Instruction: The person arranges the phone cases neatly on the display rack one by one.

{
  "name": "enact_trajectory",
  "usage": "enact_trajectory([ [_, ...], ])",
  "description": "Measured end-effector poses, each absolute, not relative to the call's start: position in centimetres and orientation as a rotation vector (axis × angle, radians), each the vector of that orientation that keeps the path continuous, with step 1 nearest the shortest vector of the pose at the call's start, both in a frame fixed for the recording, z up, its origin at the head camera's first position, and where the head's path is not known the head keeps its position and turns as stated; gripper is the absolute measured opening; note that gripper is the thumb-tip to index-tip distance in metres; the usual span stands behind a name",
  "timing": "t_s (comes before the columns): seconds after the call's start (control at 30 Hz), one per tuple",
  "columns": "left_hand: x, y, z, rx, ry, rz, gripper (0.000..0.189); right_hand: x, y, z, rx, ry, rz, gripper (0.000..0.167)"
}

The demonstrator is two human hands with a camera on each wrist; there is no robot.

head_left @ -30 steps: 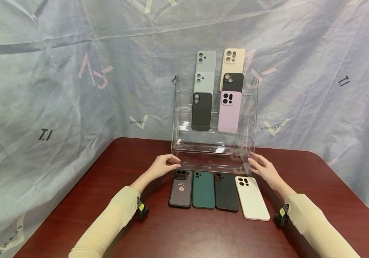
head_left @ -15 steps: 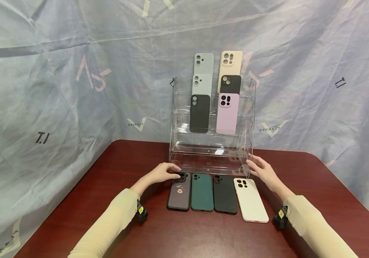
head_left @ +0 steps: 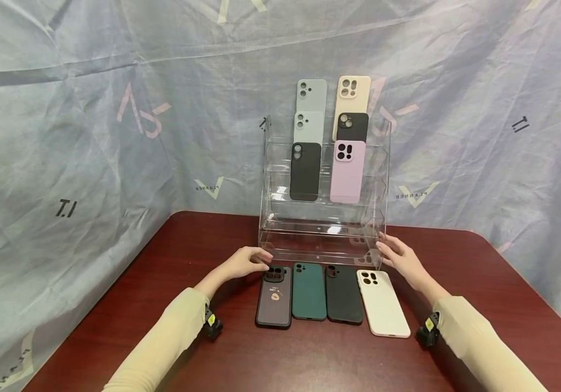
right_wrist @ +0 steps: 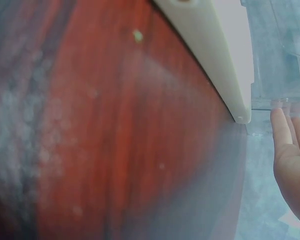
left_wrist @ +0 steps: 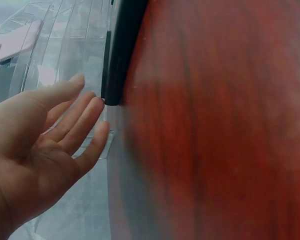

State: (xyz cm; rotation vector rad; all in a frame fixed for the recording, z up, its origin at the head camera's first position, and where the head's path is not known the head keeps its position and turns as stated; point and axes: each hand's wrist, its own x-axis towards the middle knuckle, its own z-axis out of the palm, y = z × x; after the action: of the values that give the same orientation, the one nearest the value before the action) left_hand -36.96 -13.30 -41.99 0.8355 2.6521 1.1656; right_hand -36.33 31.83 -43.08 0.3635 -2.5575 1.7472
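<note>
Head view: clear stand (head_left: 319, 226) on red-brown table (head_left: 309, 359), grey cloth (head_left: 211, 109) behind.

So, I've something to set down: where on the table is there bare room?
Bare table: this side of the four flat phone cases, and outward of the left hand and right hand. Crowded: the strip before the clear rack, where those cases lie side by side.
</note>
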Motion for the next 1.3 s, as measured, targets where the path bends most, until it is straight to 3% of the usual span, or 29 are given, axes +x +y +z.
enact_trajectory([
  [0.57,-36.60,-13.40,-42.39,0.776,2.626,1.032,0.044,-36.29,31.71,-43.12,0.357,-2.562,1.742,0.071],
  [1.3,-36.44,-13.14,-41.90,0.720,2.680,1.079,0.034,-36.28,31.83,-43.21,0.378,-2.530,1.773,0.069],
])
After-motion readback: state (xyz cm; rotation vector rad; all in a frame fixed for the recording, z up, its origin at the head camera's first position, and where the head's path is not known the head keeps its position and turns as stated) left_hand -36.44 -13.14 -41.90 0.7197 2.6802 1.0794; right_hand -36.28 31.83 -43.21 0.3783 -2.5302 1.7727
